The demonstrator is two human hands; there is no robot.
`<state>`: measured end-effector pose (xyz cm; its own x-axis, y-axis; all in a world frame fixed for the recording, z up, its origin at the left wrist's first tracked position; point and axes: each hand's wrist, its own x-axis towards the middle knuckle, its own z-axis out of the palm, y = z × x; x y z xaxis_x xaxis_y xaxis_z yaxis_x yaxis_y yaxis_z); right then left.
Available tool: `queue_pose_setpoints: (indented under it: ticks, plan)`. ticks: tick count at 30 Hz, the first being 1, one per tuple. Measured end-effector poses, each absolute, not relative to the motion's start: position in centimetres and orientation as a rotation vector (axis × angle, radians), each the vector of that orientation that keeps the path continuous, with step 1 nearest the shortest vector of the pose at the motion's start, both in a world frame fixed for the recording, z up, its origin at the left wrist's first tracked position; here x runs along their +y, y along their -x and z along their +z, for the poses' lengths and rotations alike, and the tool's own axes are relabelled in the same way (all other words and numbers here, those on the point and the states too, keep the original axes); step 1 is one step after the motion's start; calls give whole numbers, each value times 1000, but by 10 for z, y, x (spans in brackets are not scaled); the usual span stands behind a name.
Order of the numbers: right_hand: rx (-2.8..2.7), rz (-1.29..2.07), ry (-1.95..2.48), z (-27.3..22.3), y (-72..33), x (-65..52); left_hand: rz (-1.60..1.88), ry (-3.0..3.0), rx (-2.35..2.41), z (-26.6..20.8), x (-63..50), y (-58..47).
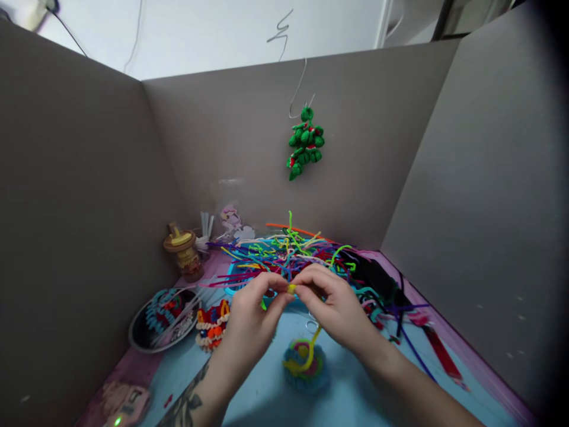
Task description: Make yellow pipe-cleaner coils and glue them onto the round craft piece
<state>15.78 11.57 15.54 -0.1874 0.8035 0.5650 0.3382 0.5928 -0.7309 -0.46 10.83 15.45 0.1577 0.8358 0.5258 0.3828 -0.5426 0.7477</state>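
Observation:
My left hand (258, 308) and my right hand (335, 302) meet fingertip to fingertip, both pinching a short yellow bit of pipe cleaner (291, 289). Below them sits a fuzzy round piece (306, 376), blue at its rim with green, pink and yellow rings inside. From it a yellow strand (315, 339) rises behind my right hand, where its upper part is hidden. Just above the round piece, partly behind my right hand, lies a small pair of metal loops (312, 325), possibly scissor handles.
Behind my hands a blue tray (231, 277) overflows with colourful pipe cleaners (284, 249). At left are a metal bowl (136, 335), orange-and-cream fuzzy pieces (213, 326) and a lidded cup (186, 255). Black pipe cleaners (377, 276) lie right. A green ornament (306, 145) hangs against the grey partition (213, 130).

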Motion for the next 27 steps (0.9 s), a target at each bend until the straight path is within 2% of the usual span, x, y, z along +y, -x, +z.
queue_pose_setpoints:
  ticks: [6, 10, 15, 20, 27]
  plan:
    - [-1768, 648, 887, 150, -157, 119, 1380, -1613, 987, 153, 117, 2]
    - [-1789, 648, 761, 143, -155, 122, 1167, -1323, 720, 146, 126, 3]
    - [-1808, 745, 691, 137, -154, 124, 1041, -1290, 546, 143, 127, 3]
    - [-1758, 734, 659, 134, -152, 125, 1098, -1292, 549, 145, 124, -1]
    - [-1621, 620, 648, 131, -147, 125, 1228, -1361, 806, 147, 121, -3]
